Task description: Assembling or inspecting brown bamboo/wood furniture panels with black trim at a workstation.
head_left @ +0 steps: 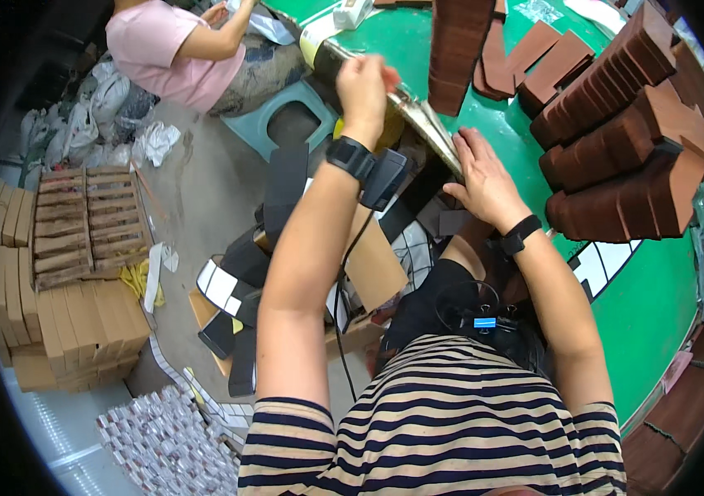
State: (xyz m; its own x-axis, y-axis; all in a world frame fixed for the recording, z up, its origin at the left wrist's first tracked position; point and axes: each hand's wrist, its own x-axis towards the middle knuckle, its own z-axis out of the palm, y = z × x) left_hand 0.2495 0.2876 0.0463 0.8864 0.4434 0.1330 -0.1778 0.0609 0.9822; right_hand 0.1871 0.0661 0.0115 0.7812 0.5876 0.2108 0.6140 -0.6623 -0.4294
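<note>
My left hand (363,87) is raised at the edge of the green table (501,124), fingers curled over the metal rim; whether it grips anything I cannot tell. My right hand (484,178) lies flat, palm down, on the green surface near the same edge, fingers spread. A tall stack of brown folded cards (455,50) stands just beyond both hands. Rows of brown card pieces (625,140) lie to the right of my right hand. Both wrists wear black bands.
A person in a pink shirt (166,50) sits at the upper left by a teal stool (278,116). Stacked tan boxes (63,322) and a wooden pallet (83,223) stand on the floor left. Black and white cartons (240,289) lie below the table edge.
</note>
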